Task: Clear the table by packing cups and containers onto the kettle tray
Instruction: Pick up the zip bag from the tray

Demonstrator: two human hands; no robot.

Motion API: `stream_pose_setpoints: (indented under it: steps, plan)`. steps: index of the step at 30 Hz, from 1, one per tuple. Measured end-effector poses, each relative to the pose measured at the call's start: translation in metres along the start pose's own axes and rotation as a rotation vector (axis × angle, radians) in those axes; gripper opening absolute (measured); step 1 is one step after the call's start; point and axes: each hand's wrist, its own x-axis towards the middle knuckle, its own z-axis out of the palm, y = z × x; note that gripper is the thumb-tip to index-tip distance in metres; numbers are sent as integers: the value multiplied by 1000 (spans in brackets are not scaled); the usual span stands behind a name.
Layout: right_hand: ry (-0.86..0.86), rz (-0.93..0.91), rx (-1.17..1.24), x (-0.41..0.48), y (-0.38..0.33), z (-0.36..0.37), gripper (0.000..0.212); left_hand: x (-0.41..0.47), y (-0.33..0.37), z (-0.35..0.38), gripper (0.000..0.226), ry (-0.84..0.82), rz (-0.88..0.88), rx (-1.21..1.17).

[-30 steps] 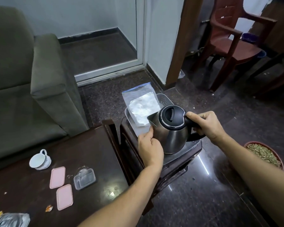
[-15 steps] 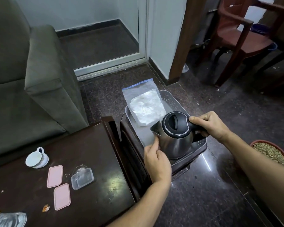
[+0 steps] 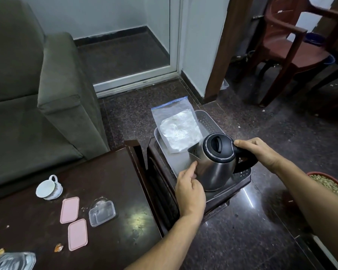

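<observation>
Clutter lies across the dark table (image 3: 47, 227), left of the kettle (image 3: 216, 162): at the table's far-left near corner sits a crumpled clear wrapper (image 3: 12, 261), beyond it a white cup (image 3: 49, 187) tipped on its side with its handle up, then two pink lids (image 3: 69, 210) lying flat, one nearer than the other, and just to their right a clear container (image 3: 102, 213). None of these touches the kettle; all are well apart from both hands. Right of the table, on a low dark stand, rests the grey tray (image 3: 209, 121), with a zip bag (image 3: 176, 127) of white stuff lying across its far half, behind the kettle. The steel kettle stands at the tray's near end, its spout pointing left. The left hand (image 3: 190, 189) is at the kettle's near-left side, forefinger stretched out and touching the steel wall just under the spout, the other fingers loosely curled and gripping nothing. The right hand (image 3: 261, 152) is on the kettle's right, fingers wrapped firmly round the black handle, thumb over the top near the lid. Farther right of the kettle, on the floor, a red bowl (image 3: 329, 184) of greenish grains sits by the right forearm.
</observation>
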Motion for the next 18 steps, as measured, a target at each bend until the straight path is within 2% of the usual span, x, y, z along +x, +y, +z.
stream_pose_setpoints:
  steps: [2, 3, 7, 9, 12, 15, 18]
  plan:
    - [-20, 15, -75, -4, -7, -1, 76, 4, 2, -11, 58, 10, 21, 45]
    - [36, -5, -140, -7, -12, -1, 70, 7, 4, -19, 55, 32, 24, 58]
    - [592, -208, -308, -9, -43, 12, 57, 31, 22, -61, 45, 120, 40, 88]
    - [736, -302, -342, -6, -74, 33, 41, 40, 38, -84, 41, 130, 66, 78]
    - [679, -415, -478, -2, -129, 81, 17, 49, 65, -112, 29, 143, 125, 58]
    - [493, -407, -611, 1, -172, 130, 14, 58, 86, -129, 25, 150, 166, 100]
    - [416, -362, -695, 10, -193, 160, 17, 72, 97, -134, 28, 107, 167, 171]
